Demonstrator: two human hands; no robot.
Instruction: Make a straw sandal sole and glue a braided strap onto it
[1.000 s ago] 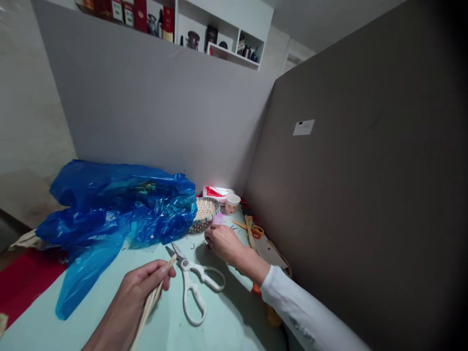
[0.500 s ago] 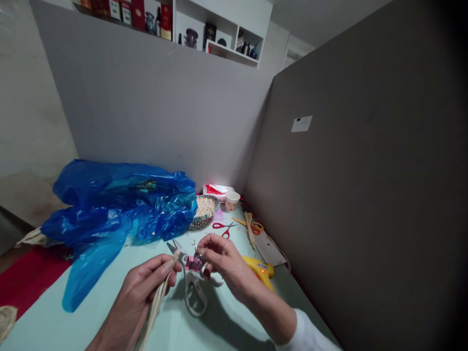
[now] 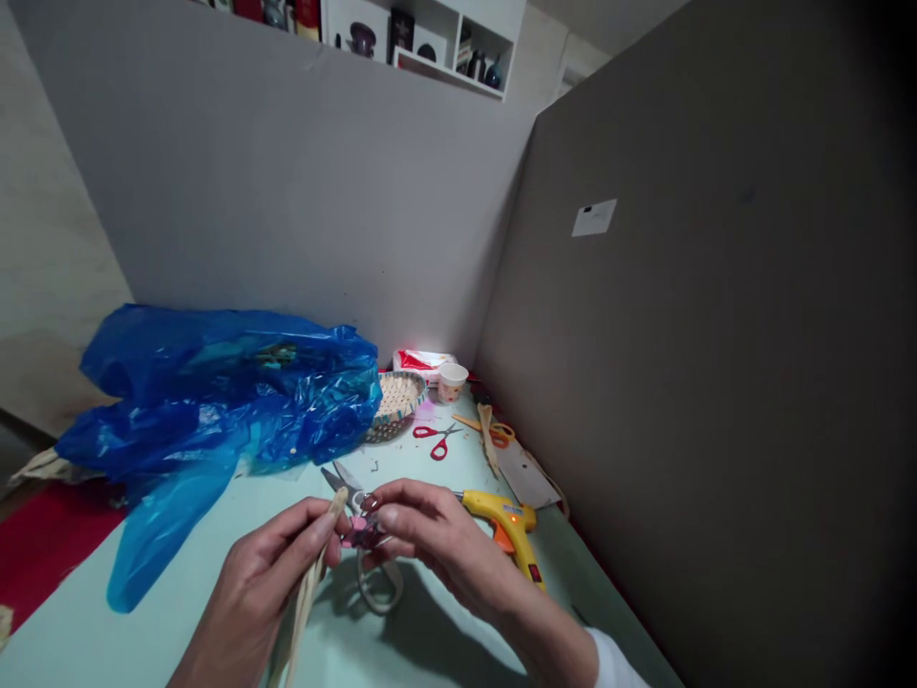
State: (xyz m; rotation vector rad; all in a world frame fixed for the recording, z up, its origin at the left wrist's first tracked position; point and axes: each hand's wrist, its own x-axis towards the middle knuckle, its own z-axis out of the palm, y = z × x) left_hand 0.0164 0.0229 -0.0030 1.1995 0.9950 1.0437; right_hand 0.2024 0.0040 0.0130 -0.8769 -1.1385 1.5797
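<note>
My left hand (image 3: 276, 569) is closed around a bundle of pale, flat fibre strips (image 3: 305, 602), pinching them just below their upper end. The strips trail down past the palm towards me. Close by its fingertips, my right hand (image 3: 444, 540) grips a pink binder clip (image 3: 362, 531) with metal handles, partly hidden by the fingers. Whether the clip touches the strips I cannot tell. Under both hands lie white-handled scissors (image 3: 387, 600), blades spread and pointing away; the hands cover their middle. To the right of my right hand is a yellow glue gun (image 3: 512, 516) with an orange trigger.
A crumpled blue plastic bag (image 3: 236, 401) covers the back left of the table (image 3: 215, 612). Further back stand a woven basket (image 3: 401, 397), a paper cup (image 3: 452, 384) and a red-and-white packet (image 3: 422, 363). Red scissors (image 3: 438, 441) and orange-handled scissors (image 3: 501, 436) lie nearby. Grey partitions (image 3: 322, 210) enclose the table.
My right hand has brought the binder clip left and slightly down, closer to the strips' end, and turned it. The view has tilted down a little, and more of the glue gun shows.
</note>
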